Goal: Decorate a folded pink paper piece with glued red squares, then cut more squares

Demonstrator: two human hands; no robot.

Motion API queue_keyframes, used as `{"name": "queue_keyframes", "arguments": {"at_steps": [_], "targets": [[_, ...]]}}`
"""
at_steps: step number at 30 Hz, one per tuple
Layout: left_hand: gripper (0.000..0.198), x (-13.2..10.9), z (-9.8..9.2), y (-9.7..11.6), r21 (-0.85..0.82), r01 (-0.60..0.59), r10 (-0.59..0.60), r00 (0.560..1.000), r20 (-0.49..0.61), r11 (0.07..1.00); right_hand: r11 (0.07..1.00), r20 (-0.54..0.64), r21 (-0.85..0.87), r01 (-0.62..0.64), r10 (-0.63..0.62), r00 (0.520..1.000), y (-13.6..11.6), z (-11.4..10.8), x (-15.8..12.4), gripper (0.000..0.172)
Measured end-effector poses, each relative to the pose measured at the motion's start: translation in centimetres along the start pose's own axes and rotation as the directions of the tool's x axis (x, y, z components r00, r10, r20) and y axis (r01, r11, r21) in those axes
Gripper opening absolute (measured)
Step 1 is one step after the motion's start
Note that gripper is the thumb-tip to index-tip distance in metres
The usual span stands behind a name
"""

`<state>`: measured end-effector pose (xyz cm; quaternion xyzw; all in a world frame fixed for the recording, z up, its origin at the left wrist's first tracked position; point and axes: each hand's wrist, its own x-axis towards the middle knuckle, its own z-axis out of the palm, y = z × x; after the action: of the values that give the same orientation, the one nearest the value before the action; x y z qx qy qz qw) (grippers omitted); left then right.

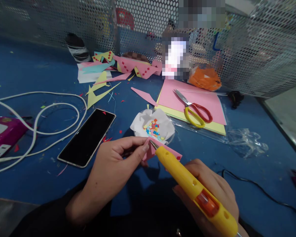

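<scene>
Pinched between the thumb and fingers of my left hand (118, 161) is a folded piece of pink paper (171, 152) with a small red piece near its right end. My right hand (212, 184) is wrapped round a yellow hot glue gun (177, 171) with an orange switch. Its metal tip points left and meets, or nearly meets, the paper close to my left thumb. Just beyond the paper stands a bowl (138, 123) lined with white tissue, holding small coloured paper bits (154, 128).
A phone (87, 138), white cables (34, 131) and a magenta power strip (8, 135) lie left. Scissors (192, 110) rest on stacked coloured paper (199, 92). Decorated paper shapes (138, 67) and offcuts (101, 90) lie behind. A metal mesh (143, 16) borders the table; a black cord (261, 189) trails right.
</scene>
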<state>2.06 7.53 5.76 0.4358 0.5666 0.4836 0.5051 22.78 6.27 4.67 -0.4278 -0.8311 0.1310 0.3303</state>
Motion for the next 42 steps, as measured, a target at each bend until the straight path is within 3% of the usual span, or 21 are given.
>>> {"name": "queue_keyframes", "arguments": {"at_steps": [29, 42], "targets": [[0.009, 0.1, -0.1, 0.0, 0.061, -0.02, 0.02, 1.0, -0.007, 0.998, 1.0, 0.003, -0.02, -0.012, 0.012, 1.0, 0.0, -0.1, -0.2, 0.03], [0.015, -0.4, -0.1, -0.9, 0.319, -0.188, 0.222, 0.972, -0.073, 0.929, 0.994, 0.02, -0.069, -0.087, 0.088, 0.996, -0.1, 0.1, -0.7, 0.032]]}}
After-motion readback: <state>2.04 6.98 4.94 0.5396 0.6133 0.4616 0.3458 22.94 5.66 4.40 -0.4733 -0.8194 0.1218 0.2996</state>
